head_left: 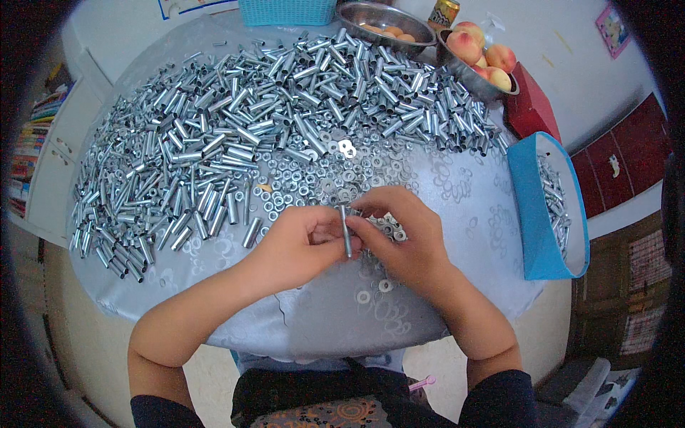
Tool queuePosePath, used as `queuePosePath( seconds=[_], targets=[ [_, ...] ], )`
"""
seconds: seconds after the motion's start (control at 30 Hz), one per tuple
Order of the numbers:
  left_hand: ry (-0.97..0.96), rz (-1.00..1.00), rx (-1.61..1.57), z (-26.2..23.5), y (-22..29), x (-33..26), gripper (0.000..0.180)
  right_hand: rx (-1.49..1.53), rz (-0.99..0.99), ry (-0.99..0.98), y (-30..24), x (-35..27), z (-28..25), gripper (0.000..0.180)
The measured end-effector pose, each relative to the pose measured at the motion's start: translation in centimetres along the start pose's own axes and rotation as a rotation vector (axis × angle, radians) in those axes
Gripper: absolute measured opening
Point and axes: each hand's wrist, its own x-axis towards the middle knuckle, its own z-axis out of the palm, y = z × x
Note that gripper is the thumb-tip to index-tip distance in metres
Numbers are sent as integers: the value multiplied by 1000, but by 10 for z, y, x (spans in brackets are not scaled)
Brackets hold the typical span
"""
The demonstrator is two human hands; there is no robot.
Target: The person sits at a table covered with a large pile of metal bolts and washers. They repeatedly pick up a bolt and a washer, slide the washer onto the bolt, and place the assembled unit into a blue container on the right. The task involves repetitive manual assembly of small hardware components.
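My left hand [303,246] and my right hand [403,235] meet over the near middle of a round table [457,192] covered in a pale patterned cloth. Between their fingertips stands a thin metal bolt [347,232], held upright by both hands. Small washers and nuts [314,182] lie scattered just beyond my fingers. Farther back a big heap of short silver metal tubes [235,121] covers the far and left part of the table. A few washers [374,291] lie under my right wrist.
A blue bin [531,214] holding metal pieces hangs at the table's right edge. Two metal bowls of peaches [477,53] and other fruit [385,25] stand at the back, beside a red box [531,107] and a teal basket [285,11]. Bookshelves [28,150] are at left.
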Motion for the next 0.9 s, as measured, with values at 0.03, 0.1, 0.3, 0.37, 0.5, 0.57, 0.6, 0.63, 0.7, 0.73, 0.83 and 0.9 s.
queuePosePath(
  seconds=[0.03, 0.1, 0.3, 0.37, 0.5, 0.57, 0.6, 0.63, 0.7, 0.73, 0.83, 0.9],
  targets=[
    [12, 7, -13, 0, -2, 1, 16, 8, -15, -32, 4, 1, 1, 23],
    [39, 21, -37, 1, -6, 3, 13, 5, 20, -38, 3, 2, 1, 23],
    [-68, -25, 383, 1, 3, -2, 13, 154, 159, -104, 2, -1, 4, 22],
    [-62, 2, 292, 3, 1, -2, 13, 219, 227, -122, 2, -2, 3, 19],
    [-57, -19, 250, 3, 2, -3, 15, 480, 454, -91, -5, 2, 0, 16],
    [-52, 10, 154, 5, -2, -3, 17, 528, 467, -21, -4, 3, -3, 15],
    [-51, 24, 105, 5, -4, -2, 18, 514, 435, 46, -4, 3, -4, 15],
    [-54, 14, 118, 5, -6, -1, 20, 499, 402, 112, -3, 4, -6, 14],
    [-58, -7, 143, 5, -8, 0, 23, 467, 249, 282, -1, 6, -12, 14],
    [-57, -8, 121, 5, -9, 0, 23, 449, 172, 365, -1, 6, -15, 14],
    [-76, -29, 89, 4, -10, 1, 24, 408, 131, 446, -1, 7, -19, 15],
    [-110, -64, 111, 3, -8, 2, 25, 365, 92, 425, 2, 6, -17, 15]
  ],
)
